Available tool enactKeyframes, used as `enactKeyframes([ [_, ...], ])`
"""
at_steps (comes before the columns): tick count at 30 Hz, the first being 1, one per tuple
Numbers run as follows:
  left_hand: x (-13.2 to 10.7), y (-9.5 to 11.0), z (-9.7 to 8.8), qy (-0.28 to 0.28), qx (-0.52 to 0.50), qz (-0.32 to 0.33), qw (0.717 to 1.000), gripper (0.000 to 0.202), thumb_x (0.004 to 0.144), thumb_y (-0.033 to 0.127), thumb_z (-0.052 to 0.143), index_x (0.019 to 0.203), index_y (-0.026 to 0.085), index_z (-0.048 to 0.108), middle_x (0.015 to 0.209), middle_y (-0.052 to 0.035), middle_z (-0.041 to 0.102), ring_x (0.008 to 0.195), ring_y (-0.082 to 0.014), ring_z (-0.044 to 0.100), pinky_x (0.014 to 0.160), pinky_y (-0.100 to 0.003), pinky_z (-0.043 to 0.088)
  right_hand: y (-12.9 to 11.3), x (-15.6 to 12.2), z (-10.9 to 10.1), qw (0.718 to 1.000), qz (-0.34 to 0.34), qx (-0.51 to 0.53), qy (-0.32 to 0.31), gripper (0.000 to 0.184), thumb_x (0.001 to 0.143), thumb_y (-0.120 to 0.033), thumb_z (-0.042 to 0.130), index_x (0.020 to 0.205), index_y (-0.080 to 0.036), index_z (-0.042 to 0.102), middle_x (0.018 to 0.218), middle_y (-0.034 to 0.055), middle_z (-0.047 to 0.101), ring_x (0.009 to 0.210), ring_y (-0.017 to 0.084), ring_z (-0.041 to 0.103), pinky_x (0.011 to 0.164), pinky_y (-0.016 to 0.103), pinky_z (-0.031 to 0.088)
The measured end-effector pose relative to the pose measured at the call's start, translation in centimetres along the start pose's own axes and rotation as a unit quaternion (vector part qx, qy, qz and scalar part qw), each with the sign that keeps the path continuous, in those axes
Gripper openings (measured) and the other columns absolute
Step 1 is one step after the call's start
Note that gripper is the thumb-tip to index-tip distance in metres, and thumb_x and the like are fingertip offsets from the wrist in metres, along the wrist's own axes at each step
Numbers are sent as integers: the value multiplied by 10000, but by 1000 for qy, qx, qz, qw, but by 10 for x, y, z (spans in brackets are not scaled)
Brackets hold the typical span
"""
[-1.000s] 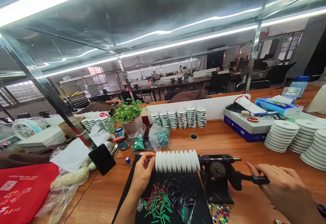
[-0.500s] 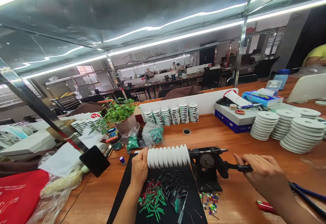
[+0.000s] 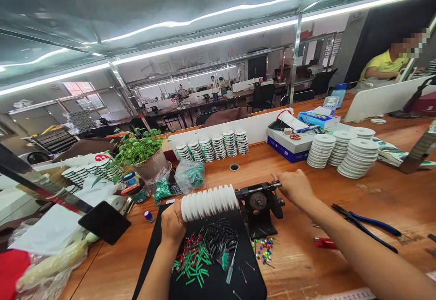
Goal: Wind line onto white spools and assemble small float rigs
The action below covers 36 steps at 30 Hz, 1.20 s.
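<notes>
A row of white spools [image 3: 210, 202] sits on the shaft of a black hand-cranked winder [image 3: 259, 202]. My left hand [image 3: 173, 222] is closed around the left end of the row. At the winder's right end, my right hand [image 3: 295, 188] is closed on the crank, whose handle is mostly hidden by my fingers. Below the spools, a black mat [image 3: 250, 286] carries red and green small sticks [image 3: 192, 259], black pieces [image 3: 218, 236] and a thin pointed tool [image 3: 231, 263]. Colourful ball-headed pins [image 3: 265, 249] lie beside the winder's base.
Blue-handled pliers [image 3: 369, 225] and a red-handled tool [image 3: 325, 243] lie under and beside my right forearm. White disc stacks [image 3: 356, 159] stand at right, wound spools [image 3: 213, 147] along the back. A potted plant [image 3: 150, 154] and phone [image 3: 104, 222] are left. A person in yellow [image 3: 383, 66] sits beyond.
My right hand has moved up and inward with the crank, close to the winder's shaft end. My left hand stays at the spools' end. The view has swung to the right.
</notes>
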<state>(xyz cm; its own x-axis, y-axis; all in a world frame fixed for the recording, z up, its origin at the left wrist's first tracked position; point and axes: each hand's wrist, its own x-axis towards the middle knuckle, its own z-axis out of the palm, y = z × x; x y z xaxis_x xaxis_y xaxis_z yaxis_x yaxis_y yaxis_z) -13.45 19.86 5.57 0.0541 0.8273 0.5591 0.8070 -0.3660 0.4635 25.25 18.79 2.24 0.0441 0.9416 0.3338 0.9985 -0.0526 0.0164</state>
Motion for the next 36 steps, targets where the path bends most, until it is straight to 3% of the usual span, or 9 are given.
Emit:
enactKeyframes([
  [2,0,0,1,7,4,7,1000,407,949,320,279,577,260,433,514,-62,576,494,-220,559,532,-303,362,-4,-6,10,998,-28,0,-58,251,911,-118,570,684,-164,667,699,108,740,672,243,696,632,325,276],
  [5,0,-1,3,14,3,14,1000,396,943,322,295,565,264,398,505,-54,552,483,-211,538,530,-300,361,-1,-48,12,991,-64,-10,-115,193,800,-42,627,667,-172,675,682,90,741,671,242,710,632,316,292],
  [9,0,-4,7,14,-6,14,1000,392,939,327,295,584,255,444,545,-65,579,522,-213,553,555,-298,382,16,-85,-19,988,-79,-38,-124,225,908,-83,527,873,-173,731,801,111,766,762,281,728,690,350,329],
  [13,-1,-6,8,7,-11,19,1000,428,954,320,264,604,245,500,576,-74,606,554,-219,577,576,-302,406,16,-42,-45,993,-48,-67,-79,408,1044,-224,368,878,-132,729,865,174,763,827,321,728,748,398,346],
  [18,-2,-2,3,3,-3,33,999,473,968,299,226,586,244,501,574,-75,630,560,-217,608,574,-295,426,1,13,-28,992,-43,-38,-114,357,1020,-116,384,968,-91,736,933,192,761,896,319,729,737,401,397],
  [23,-1,1,0,4,-3,19,1000,464,965,362,239,573,250,460,535,-70,610,502,-208,568,527,-294,396,-6,9,-9,977,-49,-17,-207,142,998,-210,593,975,-127,706,968,76,740,891,215,708,817,378,537],
  [26,0,3,-1,0,-7,3,1000,454,949,419,237,562,261,415,502,-64,570,471,-206,517,503,-301,363,-5,5,-9,971,-47,-14,-234,207,993,-334,634,1011,-132,677,1014,55,702,916,195,686,866,403,565],
  [32,1,11,-9,-45,-33,-40,998,495,935,497,216,532,259,376,492,-46,527,476,-187,469,523,-305,352,-3,2,-4,978,-38,0,-207,181,999,-303,620,1012,-132,677,1006,56,706,944,208,684,906,425,540],
  [36,7,15,-19,-95,-66,-84,990,550,897,602,340,499,233,430,550,-51,588,551,-190,525,577,-296,419,-1,-10,0,989,-14,16,-146,167,1000,-178,529,1067,-109,665,1047,127,725,1024,269,682,889,419,474],
])
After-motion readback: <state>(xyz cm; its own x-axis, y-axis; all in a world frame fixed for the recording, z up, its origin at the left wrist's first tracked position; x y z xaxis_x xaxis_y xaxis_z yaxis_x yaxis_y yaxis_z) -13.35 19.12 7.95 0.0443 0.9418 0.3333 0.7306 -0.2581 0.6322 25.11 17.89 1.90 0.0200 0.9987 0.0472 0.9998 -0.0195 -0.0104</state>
